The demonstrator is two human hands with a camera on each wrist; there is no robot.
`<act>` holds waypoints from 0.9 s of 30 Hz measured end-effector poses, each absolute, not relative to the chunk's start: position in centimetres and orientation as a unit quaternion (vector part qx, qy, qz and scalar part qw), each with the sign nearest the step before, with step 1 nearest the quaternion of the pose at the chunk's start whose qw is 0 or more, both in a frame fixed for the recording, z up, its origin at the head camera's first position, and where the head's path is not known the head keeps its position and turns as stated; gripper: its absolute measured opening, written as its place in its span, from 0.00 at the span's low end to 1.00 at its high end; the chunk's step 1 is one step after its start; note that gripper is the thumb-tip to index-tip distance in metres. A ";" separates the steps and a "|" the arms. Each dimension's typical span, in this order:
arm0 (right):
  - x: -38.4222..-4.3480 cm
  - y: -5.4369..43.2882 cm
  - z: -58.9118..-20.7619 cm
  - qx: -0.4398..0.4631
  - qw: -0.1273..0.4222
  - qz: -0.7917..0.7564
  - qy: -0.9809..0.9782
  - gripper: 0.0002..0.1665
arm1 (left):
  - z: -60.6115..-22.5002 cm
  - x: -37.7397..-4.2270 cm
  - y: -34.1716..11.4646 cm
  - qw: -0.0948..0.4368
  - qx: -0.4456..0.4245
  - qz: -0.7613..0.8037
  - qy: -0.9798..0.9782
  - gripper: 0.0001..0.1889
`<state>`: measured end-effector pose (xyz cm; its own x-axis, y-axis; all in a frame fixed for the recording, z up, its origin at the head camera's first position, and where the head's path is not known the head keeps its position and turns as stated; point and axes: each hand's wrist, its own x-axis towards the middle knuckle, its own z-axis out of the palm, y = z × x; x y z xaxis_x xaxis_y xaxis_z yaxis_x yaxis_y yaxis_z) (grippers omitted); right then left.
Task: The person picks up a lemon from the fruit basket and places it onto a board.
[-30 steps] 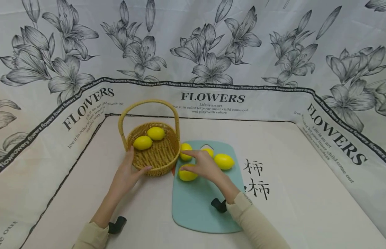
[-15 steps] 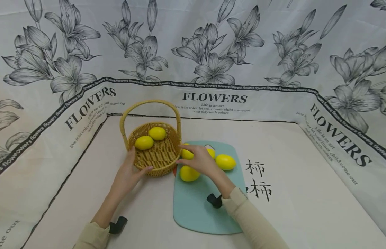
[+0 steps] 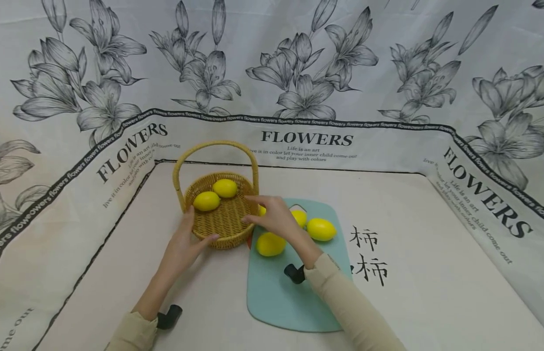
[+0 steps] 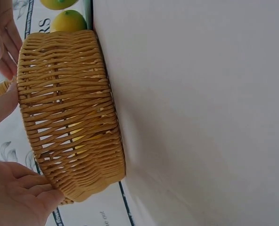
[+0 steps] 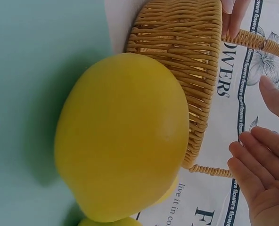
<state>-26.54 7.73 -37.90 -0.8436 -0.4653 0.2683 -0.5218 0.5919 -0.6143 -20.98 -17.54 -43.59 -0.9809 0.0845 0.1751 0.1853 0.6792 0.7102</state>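
A wicker basket with a tall arched handle holds two lemons, a front lemon and a back lemon. My left hand holds the basket's near left side, its thumb and fingers spread along the rim. Over the basket's right rim hovers my right hand, fingers and thumb parted, with nothing between them. Below it, several lemons lie on a pale green cutting board; the closest lemon fills much of the right wrist view. Another lemon is mostly hidden behind the right hand.
One lemon lies at the board's right side, beside a lemon near its hole. Black written characters mark the white cloth to the right of the board. A flower-printed curtain encloses the back and sides.
My right hand has moved left, from over the lemons on the board to the basket's right rim. The left hand has stayed at the basket, and the head view has shifted slightly.
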 end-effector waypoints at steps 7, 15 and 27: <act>-27.3 6.6 -37.5 0.283 0.048 0.345 -0.894 0.34 | -43.7 -21.0 -17.5 0.066 -0.075 -0.388 -0.916 0.57; -28.2 5.1 -36.7 0.299 0.050 0.341 -0.890 0.33 | -43.6 -21.0 -17.4 0.071 -0.078 -0.384 -0.917 0.56; -29.4 3.9 -36.2 0.286 0.031 0.346 -0.893 0.34 | -43.5 -20.9 -17.4 0.075 -0.079 -0.390 -0.914 0.56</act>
